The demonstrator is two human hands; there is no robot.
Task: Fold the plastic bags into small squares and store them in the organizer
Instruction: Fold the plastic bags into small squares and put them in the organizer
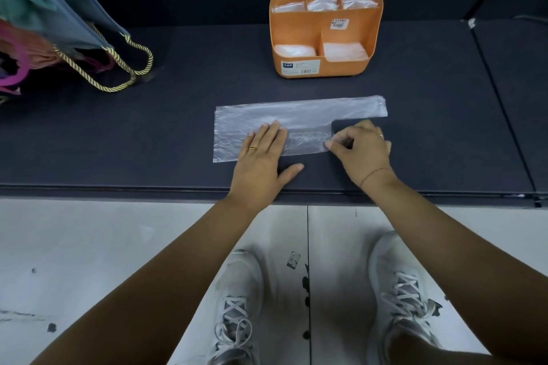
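As seen from above, one wide bench [430, 142]: dark, matte, flat. At far left, one tote [59, 9], smooth blue-grey, tipped over, with two twisted gold rope handles [150, 60]. Mid-bench, near the front edge, one bag [296, 111]: thin clear plastic, finely crinkled, spread flat as a long strip, narrowing at the right to a band along the far side. Behind it and apart, one organizer [341, 67]: orange plastic, rounded corners, five compartments, three at the back and two in front, each holding folded plastic [344, 52]. Left hand [261, 157] flat on the bag, fingers straight, pressing down. Right hand [364, 148] curled, thumb and forefinger pinching the bag's near right edge. One ring on each hand.
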